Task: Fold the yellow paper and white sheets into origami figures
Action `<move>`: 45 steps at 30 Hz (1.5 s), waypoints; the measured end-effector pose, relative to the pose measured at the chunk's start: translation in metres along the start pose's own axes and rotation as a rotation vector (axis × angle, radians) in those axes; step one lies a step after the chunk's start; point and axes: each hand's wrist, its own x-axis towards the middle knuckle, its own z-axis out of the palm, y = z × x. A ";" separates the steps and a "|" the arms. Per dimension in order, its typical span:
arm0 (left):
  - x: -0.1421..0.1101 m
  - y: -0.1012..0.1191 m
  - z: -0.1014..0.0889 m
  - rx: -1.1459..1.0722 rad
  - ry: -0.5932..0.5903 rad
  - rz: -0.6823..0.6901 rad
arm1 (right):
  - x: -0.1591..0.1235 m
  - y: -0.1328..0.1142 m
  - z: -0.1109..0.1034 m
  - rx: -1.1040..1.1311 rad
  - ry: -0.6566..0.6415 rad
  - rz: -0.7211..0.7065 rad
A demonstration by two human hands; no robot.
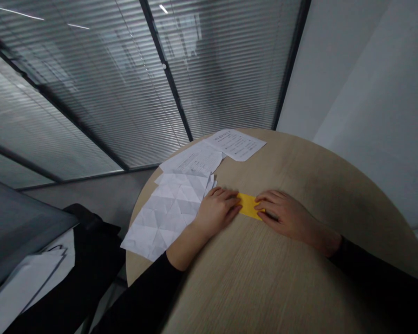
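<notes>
A yellow strip (248, 205) is lying flat on the desk (282, 287), between the person's two hands, its long side running from one to the other. The left hand (220, 209) is resting over the strip's left end, its fingers covering that edge. The right hand (287, 215) is touching the other end, its fingers curling onto the yellow and leaving a small gap near the thumb. Whether either grip is pinching the strip or only pressing it down, I cannot tell. Black sleeves (142, 292) are covering both forearms, the left one ending farther from the wrist.

Beside the left hand, a creased sheet (163, 215) is spreading toward the desk's left rim, its folds forming triangles. Beyond it, printed sheets (238, 144) are overlapping near the far rim. Behind the desk, blinds (226, 79) are hanging between dark frames. At lower left, white papers (31, 283) are lying on something black.
</notes>
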 end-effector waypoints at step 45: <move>0.002 0.001 -0.005 -0.275 0.080 0.075 | -0.004 0.015 0.000 0.245 0.170 0.194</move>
